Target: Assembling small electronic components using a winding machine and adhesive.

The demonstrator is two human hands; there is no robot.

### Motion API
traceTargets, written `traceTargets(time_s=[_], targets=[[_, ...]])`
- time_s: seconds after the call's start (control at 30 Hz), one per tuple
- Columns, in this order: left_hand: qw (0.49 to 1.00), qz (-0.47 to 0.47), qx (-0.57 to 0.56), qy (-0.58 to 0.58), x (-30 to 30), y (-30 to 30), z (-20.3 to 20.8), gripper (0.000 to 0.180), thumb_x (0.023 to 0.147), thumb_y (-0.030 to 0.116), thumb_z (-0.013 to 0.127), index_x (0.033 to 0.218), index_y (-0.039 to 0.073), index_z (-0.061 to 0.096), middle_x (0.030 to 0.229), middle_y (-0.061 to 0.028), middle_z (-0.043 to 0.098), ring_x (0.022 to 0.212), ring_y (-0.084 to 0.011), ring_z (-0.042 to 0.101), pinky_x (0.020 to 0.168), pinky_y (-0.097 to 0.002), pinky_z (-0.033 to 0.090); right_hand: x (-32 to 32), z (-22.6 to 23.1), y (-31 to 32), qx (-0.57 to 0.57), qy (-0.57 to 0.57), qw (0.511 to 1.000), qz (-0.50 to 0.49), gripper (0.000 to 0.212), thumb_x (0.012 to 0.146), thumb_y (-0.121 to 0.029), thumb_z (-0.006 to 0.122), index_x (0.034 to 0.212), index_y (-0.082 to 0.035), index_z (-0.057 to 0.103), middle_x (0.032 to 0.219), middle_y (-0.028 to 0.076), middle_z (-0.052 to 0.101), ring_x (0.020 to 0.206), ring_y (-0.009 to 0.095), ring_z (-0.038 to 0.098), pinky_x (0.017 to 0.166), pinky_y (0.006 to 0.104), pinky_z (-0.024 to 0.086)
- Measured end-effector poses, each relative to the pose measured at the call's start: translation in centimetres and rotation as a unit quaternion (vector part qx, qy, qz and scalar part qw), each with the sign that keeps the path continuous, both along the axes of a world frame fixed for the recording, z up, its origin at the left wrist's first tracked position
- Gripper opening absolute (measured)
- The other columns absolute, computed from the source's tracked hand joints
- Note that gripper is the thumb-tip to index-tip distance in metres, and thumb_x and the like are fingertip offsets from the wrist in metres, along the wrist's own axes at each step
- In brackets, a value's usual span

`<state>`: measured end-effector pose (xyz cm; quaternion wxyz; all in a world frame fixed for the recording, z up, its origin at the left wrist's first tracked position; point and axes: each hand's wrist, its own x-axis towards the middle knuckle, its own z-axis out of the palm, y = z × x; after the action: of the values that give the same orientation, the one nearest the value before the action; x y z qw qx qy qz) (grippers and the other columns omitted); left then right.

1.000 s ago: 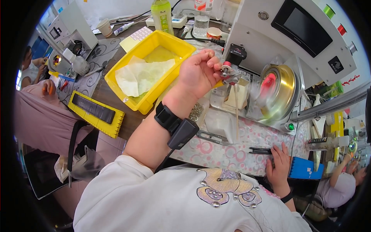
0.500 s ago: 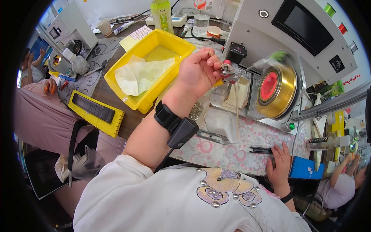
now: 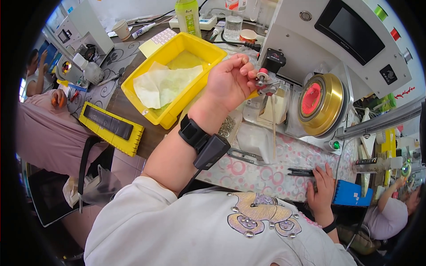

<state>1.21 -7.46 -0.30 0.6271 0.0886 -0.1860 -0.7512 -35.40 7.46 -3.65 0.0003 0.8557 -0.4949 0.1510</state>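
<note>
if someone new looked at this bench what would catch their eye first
Probably the bright yellow tub with a white sheet in it, left of the person's left grip. Next, the shiny gold wheel with a red centre, right of that grip, in front of the big white machine. That grip itself, curled close to a small red-topped metal part, might draw the eye too.

My curled left hand [image 3: 230,83] hides whatever it may pinch beside the small metal roller [image 3: 261,80], my wrist partly covers the metal bits [image 3: 227,127], too tiny to tell apart, and the top edge cuts off the green bottle [image 3: 188,18] and white machine [image 3: 293,31].
</note>
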Motion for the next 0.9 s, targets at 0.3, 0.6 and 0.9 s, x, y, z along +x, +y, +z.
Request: traceTargets(time_s=[0.3,0.6,0.9], targets=[[1.0,-0.005,-0.008,0.003,0.13,-0.13,-0.22,0.012,0.093,0.017,0.037,0.085,0.012,0.044,0.065,0.0039,0.043,0.071,-0.0111,0.05,0.065,-0.0283,0.044,0.01,-0.01,-0.04,-0.001,0.002,1.0,-0.001,0.036,0.074,-0.007,0.06,0.11,0.0,0.058,0.116,0.017,0.057,0.124,0.041,0.042,0.099,0.0469,0.033],[1.0,-0.001,-0.008,0.0,0.1,-0.1,-0.1,0.014,0.093,0.017,0.037,0.082,0.012,0.043,0.064,0.0031,0.044,0.072,-0.0127,0.051,0.069,-0.0302,0.045,0.04,0.02,-0.06,-0.001,-0.001,1.0,0.002,0.037,0.075,-0.008,0.059,0.111,0.0,0.058,0.117,0.016,0.057,0.124,0.04,0.042,0.099,0.0458,0.033],[1.0,0.008,0.001,-0.007,-0.07,-0.02,0.04,0.014,0.093,0.017,0.036,0.082,0.012,0.043,0.064,0.0037,0.043,0.071,-0.0123,0.05,0.068,-0.0301,0.044,-0.17,-0.12,-0.14,-0.003,0.003,1.0,0.002,0.037,0.075,-0.008,0.059,0.111,-0.001,0.058,0.117,0.016,0.058,0.124,0.039,0.043,0.098,0.0453,0.033]])
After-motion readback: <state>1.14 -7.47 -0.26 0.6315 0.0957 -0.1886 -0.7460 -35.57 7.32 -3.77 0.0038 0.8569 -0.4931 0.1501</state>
